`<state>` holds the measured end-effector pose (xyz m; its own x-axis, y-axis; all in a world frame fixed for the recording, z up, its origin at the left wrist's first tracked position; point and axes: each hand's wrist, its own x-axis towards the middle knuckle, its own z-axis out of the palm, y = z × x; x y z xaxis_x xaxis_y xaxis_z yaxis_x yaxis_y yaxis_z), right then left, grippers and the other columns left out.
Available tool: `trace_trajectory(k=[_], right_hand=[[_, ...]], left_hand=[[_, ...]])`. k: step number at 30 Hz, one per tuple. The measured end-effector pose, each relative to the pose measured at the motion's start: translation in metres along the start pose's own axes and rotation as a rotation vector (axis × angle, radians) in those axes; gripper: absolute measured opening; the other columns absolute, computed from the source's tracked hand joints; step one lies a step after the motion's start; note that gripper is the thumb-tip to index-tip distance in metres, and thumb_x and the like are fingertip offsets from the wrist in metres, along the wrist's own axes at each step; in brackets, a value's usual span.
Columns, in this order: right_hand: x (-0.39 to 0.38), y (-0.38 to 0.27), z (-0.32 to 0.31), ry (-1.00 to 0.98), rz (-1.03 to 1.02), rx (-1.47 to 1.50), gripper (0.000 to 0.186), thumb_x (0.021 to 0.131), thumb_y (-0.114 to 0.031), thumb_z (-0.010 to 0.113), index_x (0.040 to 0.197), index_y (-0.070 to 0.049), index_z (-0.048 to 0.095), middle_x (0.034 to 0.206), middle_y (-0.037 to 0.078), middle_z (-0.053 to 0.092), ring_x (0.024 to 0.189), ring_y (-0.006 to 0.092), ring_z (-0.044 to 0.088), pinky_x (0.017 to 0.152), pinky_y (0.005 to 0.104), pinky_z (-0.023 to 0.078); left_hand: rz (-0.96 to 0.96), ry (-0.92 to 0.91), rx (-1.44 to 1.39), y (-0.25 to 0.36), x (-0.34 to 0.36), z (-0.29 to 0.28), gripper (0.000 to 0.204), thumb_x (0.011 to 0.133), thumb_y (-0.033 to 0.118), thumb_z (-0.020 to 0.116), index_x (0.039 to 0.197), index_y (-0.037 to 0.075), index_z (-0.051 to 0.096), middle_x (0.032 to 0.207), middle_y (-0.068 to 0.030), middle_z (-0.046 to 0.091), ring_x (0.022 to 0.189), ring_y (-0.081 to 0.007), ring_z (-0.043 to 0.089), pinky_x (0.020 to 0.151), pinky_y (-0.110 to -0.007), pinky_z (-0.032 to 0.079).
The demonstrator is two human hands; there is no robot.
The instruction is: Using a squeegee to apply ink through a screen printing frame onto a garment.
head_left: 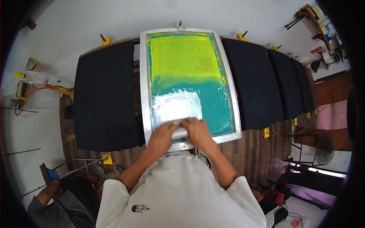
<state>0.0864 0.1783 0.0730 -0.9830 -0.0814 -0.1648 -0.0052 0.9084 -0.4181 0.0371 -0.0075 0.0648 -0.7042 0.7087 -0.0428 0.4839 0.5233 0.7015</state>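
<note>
A silver-rimmed screen printing frame [143,76] lies in front of me. Its mesh is teal [213,102] nearest me and to the right, and yellow-green [178,57] over the far half, with faint lettering in it. White ink [176,106] covers a patch at the near left of the mesh. At the near end, both hands are closed around a pale squeegee [179,133], slightly blurred. My left hand [160,137] grips its left end, my right hand [196,133] its right. The squeegee's lower edge is hidden by the hands.
Black fabric covers the boards to the left [104,95] and right [253,83]. Yellow clamps [107,157] stick out along the rails. A person [68,201] in dark clothes sits at lower left. A fan [325,150] and a wall shelf [321,28] are at right.
</note>
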Motion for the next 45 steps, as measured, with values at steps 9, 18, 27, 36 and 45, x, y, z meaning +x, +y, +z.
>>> trace_trajectory(k=[9,18,27,36,45], right_hand=[[0.103,0.037,-0.013,-0.052,-0.009,-0.05,0.043,0.07,0.001,0.07,0.111,-0.012,0.067,0.11,0.008,0.066,0.106,0.0332,0.064,0.084,0.0514,0.052],[0.0,0.008,0.011,-0.008,0.028,0.089,0.059,0.063,0.007,0.067,0.121,-0.006,0.061,0.127,0.011,0.06,0.118,0.0337,0.055,0.09,0.0496,0.047],[-0.007,0.003,-0.009,-0.207,0.016,0.133,0.055,0.064,0.008,0.065,0.117,-0.006,0.065,0.115,0.014,0.066,0.109,0.0358,0.06,0.087,0.0489,0.05],[0.062,0.035,0.018,0.203,-0.099,0.03,0.04,0.073,0.005,0.064,0.111,-0.007,0.063,0.116,0.011,0.062,0.109,0.0348,0.059,0.081,0.0492,0.053],[0.04,0.012,0.006,0.168,-0.004,0.046,0.042,0.074,0.008,0.061,0.114,-0.005,0.064,0.121,0.013,0.062,0.116,0.0339,0.057,0.089,0.0495,0.048]], left_hand=[[-0.022,0.041,-0.03,-0.044,0.092,-0.023,0.046,0.076,-0.013,0.054,0.118,0.004,0.065,0.116,-0.0199,0.067,0.108,-0.0389,0.062,0.094,-0.044,0.05],[0.04,0.074,0.08,-0.019,0.002,0.03,0.051,0.079,-0.012,0.055,0.127,0.003,0.059,0.131,-0.0232,0.056,0.122,-0.0396,0.056,0.101,-0.045,0.049],[-0.087,-0.222,-0.08,-0.003,-0.003,0.005,0.059,0.073,-0.009,0.061,0.131,0.004,0.058,0.132,-0.02,0.059,0.124,-0.0382,0.055,0.106,-0.045,0.046],[0.118,0.233,0.098,-0.041,0.059,0.015,0.049,0.072,-0.016,0.055,0.118,-0.002,0.064,0.122,-0.0221,0.063,0.114,-0.0398,0.06,0.096,-0.045,0.05],[0.095,0.207,0.113,-0.032,0.045,0.015,0.05,0.075,-0.015,0.057,0.122,0.0,0.064,0.127,-0.0225,0.061,0.122,-0.0393,0.057,0.1,-0.045,0.048]])
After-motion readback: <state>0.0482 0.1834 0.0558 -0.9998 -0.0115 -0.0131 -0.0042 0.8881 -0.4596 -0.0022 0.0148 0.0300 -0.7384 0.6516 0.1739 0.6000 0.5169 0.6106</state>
